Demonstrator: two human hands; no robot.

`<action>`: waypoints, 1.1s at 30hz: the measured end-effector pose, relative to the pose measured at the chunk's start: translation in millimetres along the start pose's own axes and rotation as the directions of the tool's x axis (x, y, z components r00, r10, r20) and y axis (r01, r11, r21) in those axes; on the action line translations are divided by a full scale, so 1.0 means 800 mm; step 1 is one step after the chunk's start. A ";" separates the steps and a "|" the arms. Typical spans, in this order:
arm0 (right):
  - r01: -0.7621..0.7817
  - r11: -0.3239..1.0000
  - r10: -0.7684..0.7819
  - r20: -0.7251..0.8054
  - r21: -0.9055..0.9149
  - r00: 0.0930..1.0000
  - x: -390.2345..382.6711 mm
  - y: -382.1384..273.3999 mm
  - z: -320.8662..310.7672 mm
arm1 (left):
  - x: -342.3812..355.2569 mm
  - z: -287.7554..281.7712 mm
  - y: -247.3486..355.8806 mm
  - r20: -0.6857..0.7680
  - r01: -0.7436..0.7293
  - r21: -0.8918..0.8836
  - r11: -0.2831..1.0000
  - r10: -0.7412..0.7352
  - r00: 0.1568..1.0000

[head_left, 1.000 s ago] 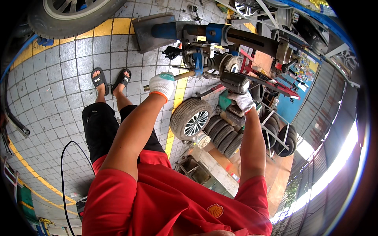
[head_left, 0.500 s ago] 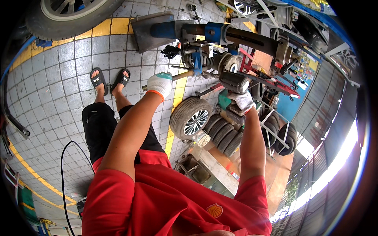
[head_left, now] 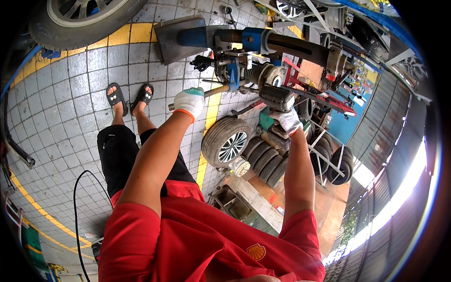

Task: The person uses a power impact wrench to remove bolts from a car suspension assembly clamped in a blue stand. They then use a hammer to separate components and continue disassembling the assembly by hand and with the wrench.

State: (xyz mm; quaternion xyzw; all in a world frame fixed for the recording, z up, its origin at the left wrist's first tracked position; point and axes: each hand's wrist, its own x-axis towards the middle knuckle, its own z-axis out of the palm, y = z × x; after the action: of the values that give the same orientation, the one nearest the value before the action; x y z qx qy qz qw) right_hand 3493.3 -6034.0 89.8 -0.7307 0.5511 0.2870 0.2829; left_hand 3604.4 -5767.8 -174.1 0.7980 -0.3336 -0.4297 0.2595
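**Full reach, firm holds**

A yellow emblem [head_left: 256, 252] marks my red shirt [head_left: 197, 225]. Both arms [head_left: 157, 160] extend forward, the left slanting inward. My left hand [head_left: 190, 102], its glove [head_left: 186, 99] printed teal, grips a metal bar [head_left: 214, 91]; my right hand [head_left: 289, 121] wraps a power tool [head_left: 277, 97] near the coil spring [head_left: 252, 74].

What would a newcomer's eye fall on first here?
Probably the bright red shirt across the bottom of the view. Above it, the white-gloved left hand grips a bar left of centre, and the gloved right hand holds a dark power tool right of centre. A silver-spoked wheel shows near the middle.
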 end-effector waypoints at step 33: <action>0.025 0.999 -0.024 -0.027 0.043 0.999 -0.001 0.005 0.004 | -0.009 -0.002 0.004 -0.056 0.015 -0.011 1.000 -0.015 0.998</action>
State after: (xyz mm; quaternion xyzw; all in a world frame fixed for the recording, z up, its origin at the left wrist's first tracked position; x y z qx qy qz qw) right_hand 3488.9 -6032.1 87.4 -0.7347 0.5520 0.2618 0.2949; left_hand 3601.7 -5764.1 -167.0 0.8108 -0.3180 -0.4108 0.2698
